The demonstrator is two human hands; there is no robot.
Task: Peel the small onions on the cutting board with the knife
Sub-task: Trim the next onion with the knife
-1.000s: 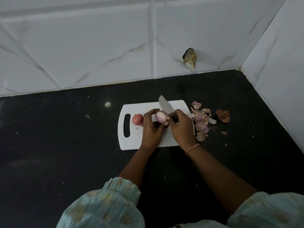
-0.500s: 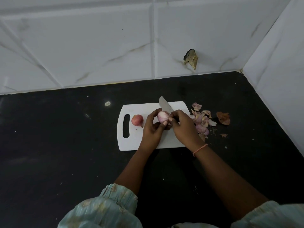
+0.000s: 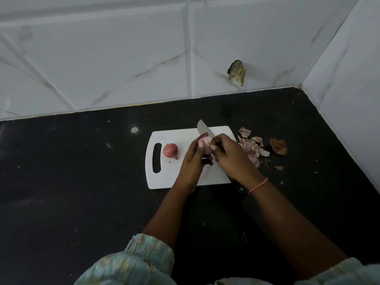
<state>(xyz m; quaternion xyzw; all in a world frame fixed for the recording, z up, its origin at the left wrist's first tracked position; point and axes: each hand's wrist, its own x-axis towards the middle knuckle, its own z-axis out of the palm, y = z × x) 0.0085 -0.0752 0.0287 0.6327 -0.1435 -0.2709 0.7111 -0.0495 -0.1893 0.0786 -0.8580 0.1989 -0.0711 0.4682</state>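
Left hand is gripping the pale onion just above the cutting board, fingers curled round it. Right hand is clamping the knife, blade pointing away, thumb pinching at the onion's skin. Second onion, skin on, is sitting on the board near the handle slot. Peels are piling up on the tabletop just beside the board. Likely best approach: trapping skin between thumb and blade, pulling in strips, keeping the edge off the left fingers. No brands, labels or writing readable.
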